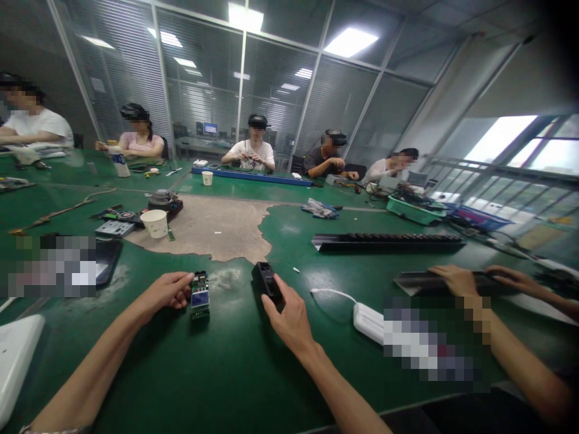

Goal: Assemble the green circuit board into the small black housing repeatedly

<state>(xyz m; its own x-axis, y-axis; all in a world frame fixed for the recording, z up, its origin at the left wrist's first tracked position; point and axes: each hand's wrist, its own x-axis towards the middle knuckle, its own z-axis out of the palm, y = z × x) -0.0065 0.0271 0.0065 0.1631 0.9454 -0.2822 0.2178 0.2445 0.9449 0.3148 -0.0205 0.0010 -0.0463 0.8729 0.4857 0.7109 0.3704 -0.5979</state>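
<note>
My left hand (pixel 168 292) has its fingers curled, with thumb and fingertips at the left edge of a small circuit board with a display (pixel 200 298). The board appears to stand or tilt over the green table. My right hand (pixel 292 310) grips a black oblong plastic case (pixel 264 282) from its right side, thumb near and fingers along the far side. A socket-like opening shows at the case's top end. Between the two things lies a strip of green tabletop (pixel 233 325).
A white power strip (pixel 367 319) lies right of my right hand. A co-worker's hands (pixel 456 280) rest on a dark metal channel at right. A long black channel (pixel 389 242), a paper cup (pixel 155 223) and a brown sheet (pixel 217 226) lie farther off. Several people sit opposite.
</note>
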